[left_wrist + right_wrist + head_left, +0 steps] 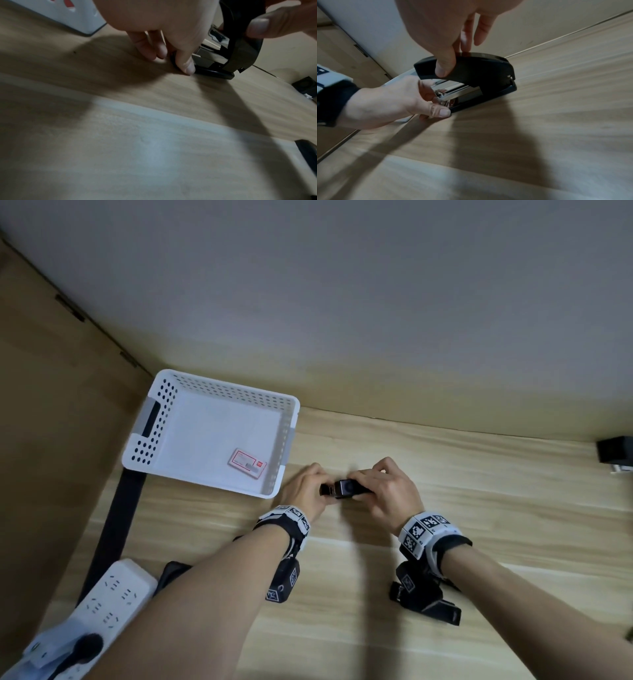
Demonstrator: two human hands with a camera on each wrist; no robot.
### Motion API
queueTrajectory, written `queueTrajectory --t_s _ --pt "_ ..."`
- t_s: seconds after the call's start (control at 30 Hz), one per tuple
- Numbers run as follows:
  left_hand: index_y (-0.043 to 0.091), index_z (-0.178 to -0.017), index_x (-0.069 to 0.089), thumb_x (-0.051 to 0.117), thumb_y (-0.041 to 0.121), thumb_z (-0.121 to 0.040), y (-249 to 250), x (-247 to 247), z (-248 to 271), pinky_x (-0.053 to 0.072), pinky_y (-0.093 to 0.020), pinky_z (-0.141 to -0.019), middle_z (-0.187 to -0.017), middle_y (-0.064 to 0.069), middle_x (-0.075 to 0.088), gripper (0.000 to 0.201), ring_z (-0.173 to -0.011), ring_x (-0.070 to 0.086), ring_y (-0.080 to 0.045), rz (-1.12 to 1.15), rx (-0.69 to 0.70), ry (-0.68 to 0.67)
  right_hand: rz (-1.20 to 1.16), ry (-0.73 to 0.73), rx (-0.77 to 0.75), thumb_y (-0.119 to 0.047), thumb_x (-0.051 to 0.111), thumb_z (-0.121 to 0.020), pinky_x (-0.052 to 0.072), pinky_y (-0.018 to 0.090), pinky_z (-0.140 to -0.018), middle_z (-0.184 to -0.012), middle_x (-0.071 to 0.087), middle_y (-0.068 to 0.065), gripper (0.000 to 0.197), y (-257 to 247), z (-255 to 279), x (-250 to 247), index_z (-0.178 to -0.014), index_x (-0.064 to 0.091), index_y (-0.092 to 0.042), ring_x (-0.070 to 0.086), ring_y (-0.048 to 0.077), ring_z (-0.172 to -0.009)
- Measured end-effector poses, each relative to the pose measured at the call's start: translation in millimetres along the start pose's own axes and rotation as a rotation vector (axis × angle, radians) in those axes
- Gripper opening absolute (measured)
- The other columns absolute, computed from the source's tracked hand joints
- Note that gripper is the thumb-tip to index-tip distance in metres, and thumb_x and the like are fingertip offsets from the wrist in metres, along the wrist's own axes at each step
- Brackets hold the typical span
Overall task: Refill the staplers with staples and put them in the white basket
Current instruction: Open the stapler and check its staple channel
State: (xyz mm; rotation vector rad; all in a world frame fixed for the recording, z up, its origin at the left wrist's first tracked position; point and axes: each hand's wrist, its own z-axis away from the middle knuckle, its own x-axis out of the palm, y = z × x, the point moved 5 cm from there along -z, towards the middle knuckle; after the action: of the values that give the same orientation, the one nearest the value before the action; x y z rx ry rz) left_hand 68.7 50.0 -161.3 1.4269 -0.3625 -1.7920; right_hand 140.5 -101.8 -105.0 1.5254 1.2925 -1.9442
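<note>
Fingers (pixel 444 67) of your right hand (pixel 387 491) curl over the stapler (pixel 471 75), thumb and fingertips pinching its black top cover, which stands raised a little off the metal staple channel. Your left hand (pixel 305 491) pinches the front end of the base, holding it down on the wooden desk (pixel 479 542). The stapler's long axis runs left to right between your hands, hinge toward the right, so the cover should swing up about that end. Just left sits the white basket (pixel 164 392) with a staple box (pixel 247 463) inside; the left hand is nearer it.
</note>
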Motion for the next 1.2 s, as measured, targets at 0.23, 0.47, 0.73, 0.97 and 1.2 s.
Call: queueTrajectory --t_s 0.23,0.47,0.73,0.97,1.2 --pt "0.031 -0.083 0.065 0.087 0.035 -0.068 -8.3 10.4 -5.9 0.047 -0.034 -0.062 -0.086 0.016 0.047 0.026 -0.075 0.053 -0.010 -0.033 -0.025 -0.042 -0.040 0.020 0.034 -0.018 0.073 -0.078 0.050 0.030 -0.063 -0.098 0.068 -0.017 0.039 0.6 7.0 2.3 -0.114 0.063 -0.029 0.043 0.015 -0.095" --pt "0.033 -0.080 0.063 0.087 0.033 -0.068 -7.4 14.6 -8.9 0.050 -0.037 -0.065 -0.088 0.016 0.049 0.027 -0.076 0.055 -0.010 -0.015 -0.054 -0.050 -0.020 0.033 0.010 -0.019 0.074 -0.077 0.049 0.029 -0.059 -0.096 0.068 -0.018 0.036 2.8 7.7 -0.5 -0.111 0.064 -0.027 0.043 0.016 -0.093" --pt "0.024 -0.096 0.076 0.093 0.030 -0.060 -17.6 11.0 -5.5 0.045 -0.015 -0.064 -0.082 0.016 0.053 0.040 -0.064 0.052 0.004 0.148 -0.080 0.043 0.022 0.039 0.000 -0.019 0.076 -0.076 0.050 0.031 -0.056 -0.092 0.069 -0.015 0.033 0.4 2.5 -0.9 -0.108 0.067 -0.025 0.046 0.018 -0.090" --pt "0.022 -0.095 0.077 0.092 0.030 -0.062 -20.0 11.5 -3.5 0.042 -0.014 -0.063 -0.082 0.015 0.049 0.037 -0.064 0.047 -0.001 0.135 -0.048 0.100 0.154 -0.081 0.011 -0.018 0.073 -0.074 0.049 0.030 -0.054 -0.089 0.068 -0.016 0.030 -4.5 -10.5 17.2 -0.102 0.068 -0.025 0.042 0.017 -0.091" --pt "0.025 -0.094 0.075 0.090 0.036 -0.063 -17.5 10.8 -4.3 0.048 -0.024 -0.066 -0.085 0.013 0.052 0.036 -0.069 0.051 -0.006 0.103 -0.046 0.055 -0.028 0.007 0.005 -0.014 0.070 -0.081 0.052 0.035 -0.059 -0.096 0.068 -0.014 0.034 5.5 0.7 7.5 -0.113 0.063 -0.024 0.045 0.018 -0.098"
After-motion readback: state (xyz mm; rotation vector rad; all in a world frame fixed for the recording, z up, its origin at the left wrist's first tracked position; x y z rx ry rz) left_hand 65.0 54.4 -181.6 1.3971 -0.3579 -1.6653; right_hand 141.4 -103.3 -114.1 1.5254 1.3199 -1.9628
